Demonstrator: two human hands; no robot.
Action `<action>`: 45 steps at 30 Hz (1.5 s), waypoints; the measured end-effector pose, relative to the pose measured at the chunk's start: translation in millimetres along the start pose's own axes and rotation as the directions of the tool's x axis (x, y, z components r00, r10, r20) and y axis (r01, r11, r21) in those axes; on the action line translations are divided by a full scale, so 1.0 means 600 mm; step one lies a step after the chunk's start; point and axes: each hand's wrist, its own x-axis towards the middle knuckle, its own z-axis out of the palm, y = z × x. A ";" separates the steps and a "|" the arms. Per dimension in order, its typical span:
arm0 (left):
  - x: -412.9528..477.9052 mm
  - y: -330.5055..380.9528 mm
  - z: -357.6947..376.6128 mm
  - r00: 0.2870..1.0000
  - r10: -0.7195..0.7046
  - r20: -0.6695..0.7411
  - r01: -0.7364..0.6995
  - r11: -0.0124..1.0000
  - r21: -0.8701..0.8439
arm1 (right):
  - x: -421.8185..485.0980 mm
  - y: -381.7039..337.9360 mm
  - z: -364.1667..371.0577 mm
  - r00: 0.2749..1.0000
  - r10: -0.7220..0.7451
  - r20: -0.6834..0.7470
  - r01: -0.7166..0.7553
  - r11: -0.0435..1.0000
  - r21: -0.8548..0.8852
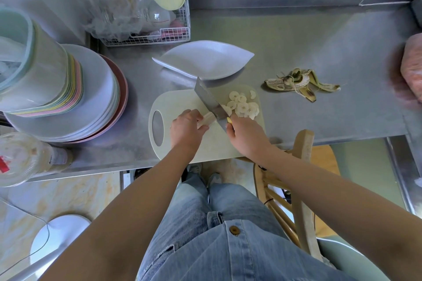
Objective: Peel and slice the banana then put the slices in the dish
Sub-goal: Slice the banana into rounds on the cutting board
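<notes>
Pinning the peeled banana point(206, 119) stub on the cutting board point(182, 107) with left hand point(186, 129) closed around it, right hand point(245, 136) gripping knife point(209, 98), blade on fruit, slices point(243, 106) heaped beside blade, empty dish point(205, 59) just behind board, peel point(296, 83) apart on counter point(319, 48)

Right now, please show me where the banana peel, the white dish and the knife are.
banana peel point(299, 83): head view, on the middle of the peel.
white dish point(205, 59): head view, on its bare inner surface.
knife point(206, 96): head view, on the flat of the blade.
</notes>
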 end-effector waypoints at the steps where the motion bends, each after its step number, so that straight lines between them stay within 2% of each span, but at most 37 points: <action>1: 0.000 0.000 0.000 1.000 0.000 0.000 0.000 1.000 0.001 | 0.001 0.000 0.006 1.000 0.004 0.008 -0.004 1.000 -0.006; 8: 0.000 -0.002 0.001 1.000 0.001 0.002 -0.001 1.000 -0.007 | 0.000 0.007 0.017 1.000 0.006 -0.013 -0.006 1.000 -0.004; 13: 0.002 -0.002 0.002 1.000 -0.001 0.003 0.001 1.000 -0.008 | -0.002 0.006 -0.011 0.997 -0.015 -0.078 0.018 0.999 0.041; 27: 0.002 -0.001 0.002 1.000 -0.004 0.002 0.004 1.000 -0.008 | -0.003 0.000 -0.016 0.999 -0.041 -0.019 0.041 0.999 0.004; 35: 0.000 0.000 0.000 1.000 -0.002 0.005 0.002 1.000 -0.006 | 0.005 -0.003 0.015 1.000 -0.004 0.022 0.005 1.000 -0.017; 45: 0.000 0.002 -0.002 1.000 -0.009 0.009 0.009 1.000 -0.011 | -0.003 0.008 -0.010 0.995 -0.044 -0.094 0.050 0.997 0.054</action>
